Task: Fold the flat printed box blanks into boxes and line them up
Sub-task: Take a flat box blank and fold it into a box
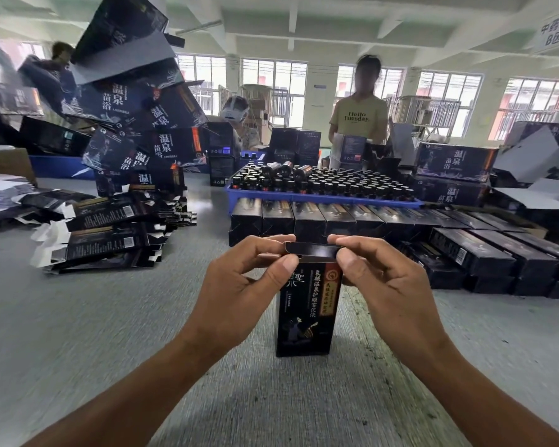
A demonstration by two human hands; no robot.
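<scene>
- My left hand (239,279) pinches the left end of the top flap (313,250) of the box (307,314), thumb in front, curled fingers behind.
- My right hand (384,279) pinches the right end of the same flap, thumb in front, fingers curled over the top.
- The box stands upright on the grey table (78,333), near the middle of its near part, printed face toward me; its flap lies bent over the open top.
- Finished boxes (336,217) lie side by side in a row just behind the upright box; further boxes (484,256) run toward the table's right edge, stacked in layers.
- Flat box blanks (107,233) lie in loose heaps on the left part of the table, well apart from my hands.
- A blue tray (320,199) of dark bottles (320,180) sits behind the row of finished boxes.
- Larger dark cartons (149,124) are piled high at the far left.
- A person in a yellow shirt (359,117) stands at the far edge, holding a carton.
</scene>
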